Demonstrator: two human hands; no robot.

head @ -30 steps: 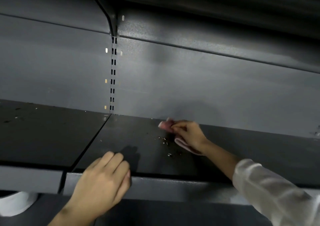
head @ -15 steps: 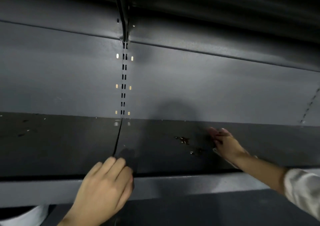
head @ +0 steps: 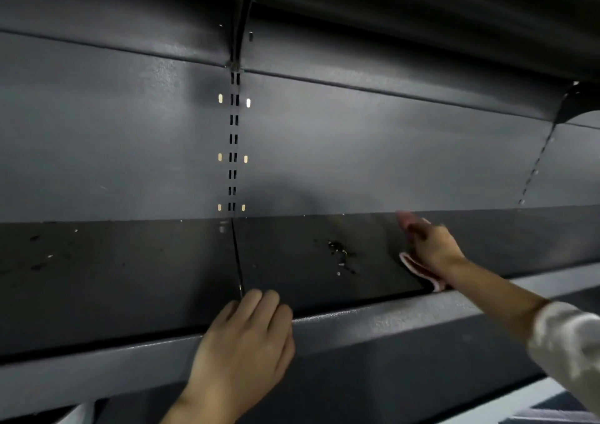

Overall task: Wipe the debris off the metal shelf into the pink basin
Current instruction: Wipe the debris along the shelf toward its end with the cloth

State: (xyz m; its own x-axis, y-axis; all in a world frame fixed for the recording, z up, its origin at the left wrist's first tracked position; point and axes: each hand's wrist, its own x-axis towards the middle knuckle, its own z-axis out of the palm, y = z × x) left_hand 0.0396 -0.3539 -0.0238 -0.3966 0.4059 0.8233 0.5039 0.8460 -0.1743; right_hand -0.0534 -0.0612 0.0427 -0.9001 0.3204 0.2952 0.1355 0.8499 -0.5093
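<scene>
A dark grey metal shelf [head: 130, 277] runs across the view. A small patch of debris [head: 339, 254] lies on its right panel, and more specks [head: 42, 258] dot the left panel. My right hand [head: 431, 245] presses a pink cloth [head: 418, 269] flat on the shelf, just right of the debris patch. My left hand [head: 246, 336] rests curled over the shelf's front lip near the seam between the panels, holding nothing loose. The pink basin is not in view.
A slotted upright [head: 233, 138] splits the grey back panel above the seam. Another shelf overhangs at the top, with a bracket [head: 571, 102] at the right. A pale object [head: 74, 415] shows below the shelf at the bottom left.
My right hand with the cloth has slid rightward along the shelf, away from the debris patch. The view has shifted and tilted up; my left hand stays on the front lip.
</scene>
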